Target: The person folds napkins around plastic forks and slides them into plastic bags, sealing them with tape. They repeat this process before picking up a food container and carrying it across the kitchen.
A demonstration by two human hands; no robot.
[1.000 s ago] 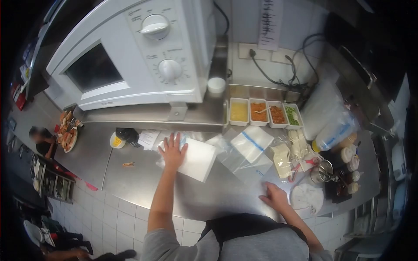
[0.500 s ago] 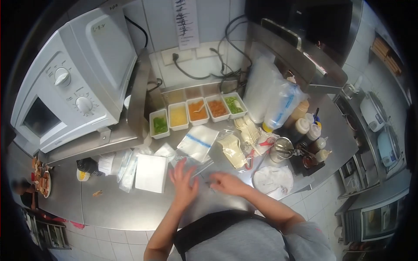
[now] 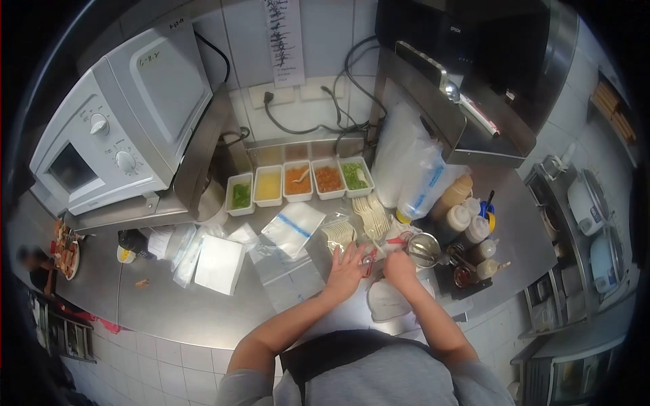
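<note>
My left hand (image 3: 347, 273) has its fingers spread at the near end of the packed wooden cutlery (image 3: 338, 234), next to the red scissors (image 3: 370, 260). Just right of it, my right hand (image 3: 399, 269) is closed above a white cloth (image 3: 388, 302); whatever its fingers hold is hidden. Behind it stands a metal container (image 3: 424, 249). A clear plastic bag (image 3: 290, 281) lies flat left of my hands, below a folded white sheet with a blue stripe (image 3: 293, 229).
Five white tubs of food, such as chopped greens (image 3: 355, 175), line the back. A microwave (image 3: 122, 122) stands at left, sauce bottles (image 3: 458, 217) at right. White napkins (image 3: 220, 264) lie on the counter (image 3: 183, 311). A person (image 3: 37, 271) is at far left.
Both hands have moved right, from above the plastic bag to the cutlery, scissors and cloth. My right hand has closed. The view has shifted slightly.
</note>
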